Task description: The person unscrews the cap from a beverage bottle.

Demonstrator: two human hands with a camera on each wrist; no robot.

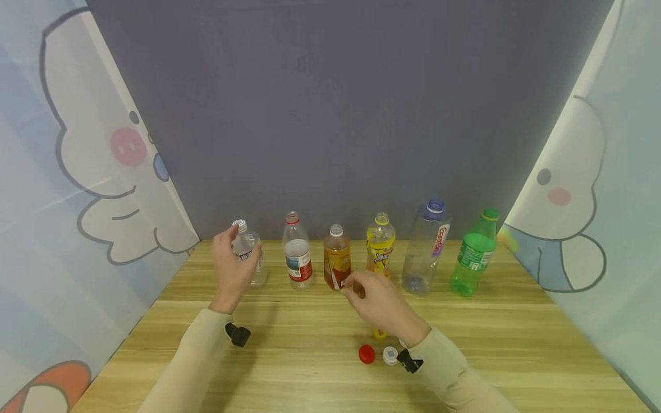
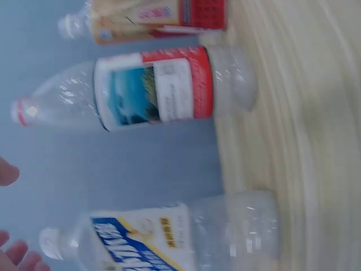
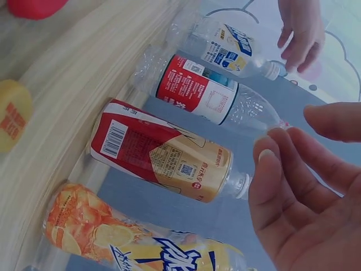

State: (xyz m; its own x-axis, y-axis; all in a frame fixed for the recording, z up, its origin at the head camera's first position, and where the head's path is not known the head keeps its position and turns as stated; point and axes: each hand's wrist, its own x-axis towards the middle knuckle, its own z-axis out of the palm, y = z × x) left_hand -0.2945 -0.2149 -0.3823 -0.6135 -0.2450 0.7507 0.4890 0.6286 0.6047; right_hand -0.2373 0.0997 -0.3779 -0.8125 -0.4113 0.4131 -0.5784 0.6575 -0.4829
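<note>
My left hand [image 1: 233, 265] is raised beside a clear bottle with a white top [image 1: 257, 276], thumb and fingers spread apart. In the left wrist view, only fingertips [image 2: 20, 255] show near that bottle's top. My right hand [image 1: 381, 304] hovers in front of an orange-and-red labelled bottle [image 1: 337, 261] and a yellow-labelled bottle [image 1: 381, 246]. Its fingers are loosely bent in the right wrist view, the thumb apart, with nothing between them. Between the leftmost and the orange-and-red bottle stands a clear bottle with a red neck ring [image 1: 296, 258].
Farther right stand a tall bluish bottle [image 1: 420, 258] and a green bottle [image 1: 474, 255]. Near the right wrist lie a red cap [image 1: 366, 354], a white cap [image 1: 390, 355] and a yellow cap [image 1: 379, 333]. A dark panel [image 1: 330, 115] rises behind the wooden table [image 1: 299, 367].
</note>
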